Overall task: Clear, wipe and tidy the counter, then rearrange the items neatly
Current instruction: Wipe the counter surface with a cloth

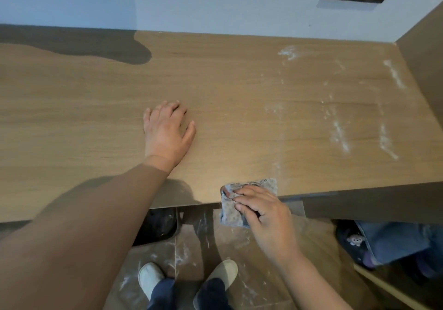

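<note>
head view: right hand [266, 213] fingers pinching cloth [249, 198] over desk [215, 82] front edge, lower centre; left hand [167, 130] flat, fingers spread; risk: sweeping white powder [339, 133] onto floor.

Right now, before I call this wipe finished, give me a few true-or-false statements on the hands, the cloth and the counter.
1. The right hand holds the cloth at the front edge of the counter. True.
2. The left hand grips a spray bottle. False: it rests on the bare wood and holds nothing.
3. White powder streaks lie on the right part of the counter. True.
4. The cloth lies against the back wall. False: it is at the front edge, partly hanging over it.
5. The floor below is free of powder. False: white smears show on it near the feet.
</note>
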The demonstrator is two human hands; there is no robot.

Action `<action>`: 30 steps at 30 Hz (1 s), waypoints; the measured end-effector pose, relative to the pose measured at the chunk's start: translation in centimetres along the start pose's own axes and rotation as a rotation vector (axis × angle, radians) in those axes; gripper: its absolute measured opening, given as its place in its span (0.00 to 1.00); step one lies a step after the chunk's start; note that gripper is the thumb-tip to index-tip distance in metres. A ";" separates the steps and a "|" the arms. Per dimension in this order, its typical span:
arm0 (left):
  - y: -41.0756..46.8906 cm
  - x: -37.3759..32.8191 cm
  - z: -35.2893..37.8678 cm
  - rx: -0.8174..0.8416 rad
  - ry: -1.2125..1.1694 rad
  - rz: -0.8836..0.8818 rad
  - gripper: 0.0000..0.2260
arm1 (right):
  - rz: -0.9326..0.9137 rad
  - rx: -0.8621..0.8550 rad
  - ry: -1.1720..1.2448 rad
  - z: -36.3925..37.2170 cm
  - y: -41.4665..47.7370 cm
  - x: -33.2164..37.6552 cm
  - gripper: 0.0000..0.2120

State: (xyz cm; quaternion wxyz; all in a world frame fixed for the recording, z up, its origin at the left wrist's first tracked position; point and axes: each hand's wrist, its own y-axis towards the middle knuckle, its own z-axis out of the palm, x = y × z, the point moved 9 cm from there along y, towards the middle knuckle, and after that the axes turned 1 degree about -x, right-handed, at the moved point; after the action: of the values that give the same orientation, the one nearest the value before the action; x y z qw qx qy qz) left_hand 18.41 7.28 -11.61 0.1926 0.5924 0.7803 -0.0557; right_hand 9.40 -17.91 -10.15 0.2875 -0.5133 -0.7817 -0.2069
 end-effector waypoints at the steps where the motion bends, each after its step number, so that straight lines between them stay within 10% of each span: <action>1: -0.9 -0.1 -0.3 0.003 -0.009 0.005 0.23 | 0.009 0.012 0.001 -0.1 -0.4 0.0 0.09; 30: -3.8 -9.3 1.4 0.121 -0.069 -0.002 0.18 | 0.073 -0.226 0.175 -12.7 5.3 -3.2 0.09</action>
State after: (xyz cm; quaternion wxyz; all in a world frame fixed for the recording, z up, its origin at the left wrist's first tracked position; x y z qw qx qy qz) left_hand 17.26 -2.65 -9.98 0.1832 0.6000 0.7689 -0.1236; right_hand 18.31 -25.84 -2.59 0.3022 -0.5504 -0.7064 -0.3267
